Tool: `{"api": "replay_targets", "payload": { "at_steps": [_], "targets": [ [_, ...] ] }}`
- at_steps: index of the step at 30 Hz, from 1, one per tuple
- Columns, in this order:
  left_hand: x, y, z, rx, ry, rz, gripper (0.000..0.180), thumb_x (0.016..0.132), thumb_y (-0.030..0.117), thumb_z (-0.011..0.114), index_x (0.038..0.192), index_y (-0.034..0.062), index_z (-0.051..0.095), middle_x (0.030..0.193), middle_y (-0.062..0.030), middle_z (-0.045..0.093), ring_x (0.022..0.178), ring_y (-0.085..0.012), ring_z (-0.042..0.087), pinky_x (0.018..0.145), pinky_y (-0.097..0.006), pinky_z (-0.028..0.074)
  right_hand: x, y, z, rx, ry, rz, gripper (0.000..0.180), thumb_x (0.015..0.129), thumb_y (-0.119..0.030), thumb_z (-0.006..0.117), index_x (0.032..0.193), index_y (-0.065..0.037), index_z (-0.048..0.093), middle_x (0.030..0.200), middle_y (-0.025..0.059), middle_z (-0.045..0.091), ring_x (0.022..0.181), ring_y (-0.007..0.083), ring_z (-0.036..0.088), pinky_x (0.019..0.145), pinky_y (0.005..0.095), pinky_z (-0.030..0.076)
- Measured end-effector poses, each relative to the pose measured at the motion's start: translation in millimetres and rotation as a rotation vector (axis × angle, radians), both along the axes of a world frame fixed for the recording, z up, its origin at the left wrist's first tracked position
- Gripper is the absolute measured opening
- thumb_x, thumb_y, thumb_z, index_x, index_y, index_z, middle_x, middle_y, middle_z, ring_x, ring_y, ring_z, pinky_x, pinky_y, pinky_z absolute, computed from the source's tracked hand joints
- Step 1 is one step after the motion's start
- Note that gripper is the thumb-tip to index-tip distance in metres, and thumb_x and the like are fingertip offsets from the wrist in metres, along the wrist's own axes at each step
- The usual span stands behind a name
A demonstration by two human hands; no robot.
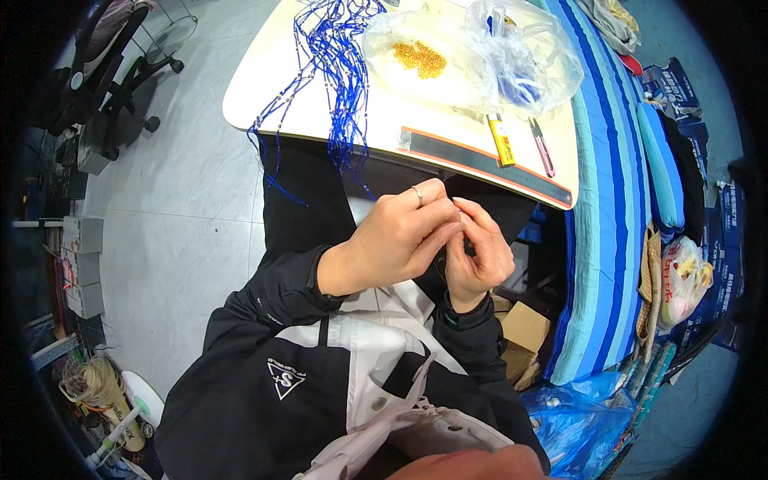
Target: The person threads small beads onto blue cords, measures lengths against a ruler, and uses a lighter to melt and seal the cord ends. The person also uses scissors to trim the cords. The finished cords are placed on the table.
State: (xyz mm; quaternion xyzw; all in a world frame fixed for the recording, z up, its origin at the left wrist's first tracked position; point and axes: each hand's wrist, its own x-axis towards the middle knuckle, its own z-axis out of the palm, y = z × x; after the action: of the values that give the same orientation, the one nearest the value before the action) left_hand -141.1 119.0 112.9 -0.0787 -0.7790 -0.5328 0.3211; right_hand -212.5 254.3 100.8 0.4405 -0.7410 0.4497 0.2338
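My left hand (400, 240), with a ring on one finger, and my right hand (478, 250) meet in front of my chest, below the table edge. The fingertips of both pinch together around something too small to make out. Several blue beaded cords (336, 72) lie on the cream table (264, 88) and hang over its near edge, just above my hands. A clear plastic bag (448, 60) holds small gold beads (420, 58).
A dark ruler (488, 164), a yellow lighter (502, 138) and a pink pen (542, 146) lie along the table's near edge. A blue striped mattress (616, 192) runs along the right. An office chair (120, 72) stands far left. Cardboard boxes (520, 332) sit by my right side.
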Motion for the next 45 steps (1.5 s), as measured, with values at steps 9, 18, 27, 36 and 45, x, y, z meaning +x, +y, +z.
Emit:
{"api": "replay_targets", "payload": {
  "at_steps": [9, 18, 27, 36, 45],
  "targets": [
    [2.8, -8.0, 3.1, -0.058, -0.042, 0.007, 0.009, 0.08, 0.0, 0.068, 0.085, -0.0011, 0.061, 0.074, -0.0105, 0.051, 0.062, -0.0218, 0.052, 0.053, -0.03, 0.04, 0.6, 2.0, -1.7, -0.141, -0.274, 0.01, 0.022, 0.06, 0.006, 0.081, 0.075, -0.003, 0.068, 0.088, 0.0046, 0.061, 0.076, 0.0154, 0.053, 0.062, 0.0243, 0.042],
    [3.6, -8.9, 7.0, -0.009, -0.079, 0.012, 0.008, 0.079, 0.0, 0.068, 0.081, -0.001, 0.06, 0.073, -0.0101, 0.05, 0.06, -0.0217, 0.051, 0.053, -0.03, 0.04, 1.2, 5.4, -4.6, -0.214, -0.488, 0.093, 0.022, 0.064, 0.008, 0.081, 0.074, -0.002, 0.064, 0.085, 0.0079, 0.065, 0.073, 0.0136, 0.058, 0.063, 0.0241, 0.046],
    [2.1, -10.3, 5.8, -0.033, -0.031, 0.043, 0.007, 0.077, -0.001, 0.067, 0.079, 0.0001, 0.06, 0.072, -0.0108, 0.05, 0.058, -0.0248, 0.053, 0.051, -0.032, 0.042, 0.1, 10.4, 5.8, -0.013, -0.343, -0.031, 0.021, 0.064, 0.0, 0.082, 0.08, -0.004, 0.07, 0.072, 0.0044, 0.069, 0.067, 0.0136, 0.054, 0.062, 0.0252, 0.041],
    [6.1, -12.3, 5.2, -0.026, 0.075, 0.263, 0.013, 0.072, -0.01, 0.067, 0.076, 0.0011, 0.06, 0.067, -0.0075, 0.048, 0.05, -0.0196, 0.051, 0.046, -0.03, 0.039, 0.4, 11.2, 5.3, -0.147, -0.44, 0.112, 0.008, 0.085, -0.003, 0.067, 0.084, -0.001, 0.06, 0.092, 0.0053, 0.046, 0.075, 0.0131, 0.046, 0.065, 0.0242, 0.039],
    [0.4, -13.4, 0.9, 0.042, 0.036, 0.206, 0.01, 0.076, -0.009, 0.065, 0.076, -0.0003, 0.06, 0.069, -0.0073, 0.049, 0.052, -0.0168, 0.053, 0.046, -0.028, 0.04, 5.1, 10.5, 11.5, -0.273, -0.939, 0.38, 0.031, 0.103, -0.021, 0.043, 0.089, 0.002, 0.058, 0.092, 0.0063, 0.052, 0.074, 0.0096, 0.045, 0.069, 0.0237, 0.04]
  ]
}}
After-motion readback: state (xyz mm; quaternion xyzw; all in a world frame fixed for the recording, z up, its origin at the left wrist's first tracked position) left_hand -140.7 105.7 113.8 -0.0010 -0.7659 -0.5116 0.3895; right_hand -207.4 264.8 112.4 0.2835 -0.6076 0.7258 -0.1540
